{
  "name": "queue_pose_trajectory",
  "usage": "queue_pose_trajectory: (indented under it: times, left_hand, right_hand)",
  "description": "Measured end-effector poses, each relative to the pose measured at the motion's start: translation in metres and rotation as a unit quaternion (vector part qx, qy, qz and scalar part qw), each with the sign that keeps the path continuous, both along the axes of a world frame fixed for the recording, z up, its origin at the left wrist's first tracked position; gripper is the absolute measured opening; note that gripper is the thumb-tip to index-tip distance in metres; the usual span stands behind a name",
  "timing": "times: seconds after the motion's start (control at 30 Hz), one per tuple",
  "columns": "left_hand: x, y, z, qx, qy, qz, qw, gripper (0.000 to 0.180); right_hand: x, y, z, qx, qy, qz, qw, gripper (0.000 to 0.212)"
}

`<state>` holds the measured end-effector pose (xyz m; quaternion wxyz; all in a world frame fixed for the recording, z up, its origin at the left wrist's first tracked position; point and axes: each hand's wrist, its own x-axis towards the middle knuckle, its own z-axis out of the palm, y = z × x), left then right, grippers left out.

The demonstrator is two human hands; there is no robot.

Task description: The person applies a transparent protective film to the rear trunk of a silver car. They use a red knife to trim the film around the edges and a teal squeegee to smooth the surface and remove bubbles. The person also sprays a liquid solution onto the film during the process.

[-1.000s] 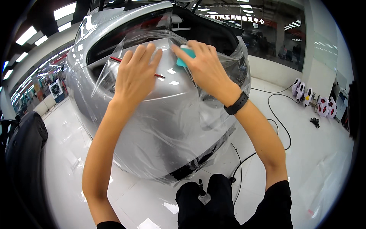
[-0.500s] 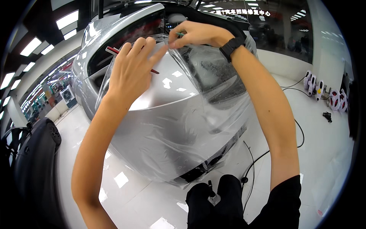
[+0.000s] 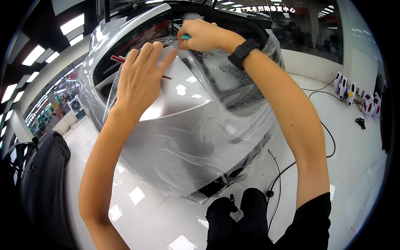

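A silver car's rear corner [image 3: 179, 100] lies before me, draped in clear plastic film [image 3: 196, 146]. My left hand [image 3: 139, 79] rests on the film-covered panel, fingers bent and index finger reaching toward the upper edge. Tucked under that palm is a slim red pen-like tool [image 3: 118, 59]; its dark tip pokes out past the thumb side. My right hand [image 3: 202, 35], with a black watch on the wrist, pinches a small teal piece [image 3: 186, 37] at the panel's upper edge, close to the left index fingertip. Most of the teal piece is hidden by the fingers.
A dark car [image 3: 43, 175] stands at the left. Black cables [image 3: 283, 171] run over the white tiled floor on the right. White-and-red devices [image 3: 366, 104] line the right wall, near a small black object [image 3: 360, 123]. The car's rear opening [image 3: 250, 29] is at the top.
My right hand has shifted slightly left and turned, so more of the teal piece shows. My left hand stays on the panel with the red tool. The view has moved a little.
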<state>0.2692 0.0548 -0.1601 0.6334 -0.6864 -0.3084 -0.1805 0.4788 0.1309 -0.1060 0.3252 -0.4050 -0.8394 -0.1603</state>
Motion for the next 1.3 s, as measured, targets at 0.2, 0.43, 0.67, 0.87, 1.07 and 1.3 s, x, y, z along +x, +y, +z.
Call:
queue_pose_trajectory:
  times: [0.2,0.43,0.67,0.87,1.07,1.3]
  left_hand:
    - [0.003,-0.003,0.001,-0.022,-0.021,-0.021,0.999,0.069]
    - [0.006,-0.019,-0.014,-0.107,-0.086,-0.113,0.984,0.056]
    - [-0.045,-0.036,-0.019,0.035,-0.290,-0.092,0.952,0.061]
    - [-0.054,-0.020,-0.001,-0.086,-0.404,-0.068,0.908,0.022]
    - [-0.073,-0.006,0.022,-0.194,-0.434,-0.146,0.868,0.023]
    - [-0.086,0.018,0.002,-0.107,-0.402,-0.181,0.891,0.019]
  right_hand:
    - [-0.001,-0.003,-0.010,0.085,0.009,-0.026,0.996,0.030]
    - [0.010,-0.001,-0.015,0.131,0.046,0.048,0.989,0.033]
    - [0.019,-0.057,-0.049,0.307,0.047,0.162,0.937,0.029]
    - [-0.004,-0.071,-0.091,0.454,-0.114,0.138,0.873,0.021]
    - [-0.012,-0.064,-0.107,0.439,-0.154,0.097,0.880,0.020]
    - [-0.017,-0.067,-0.103,0.439,-0.157,0.118,0.877,0.027]
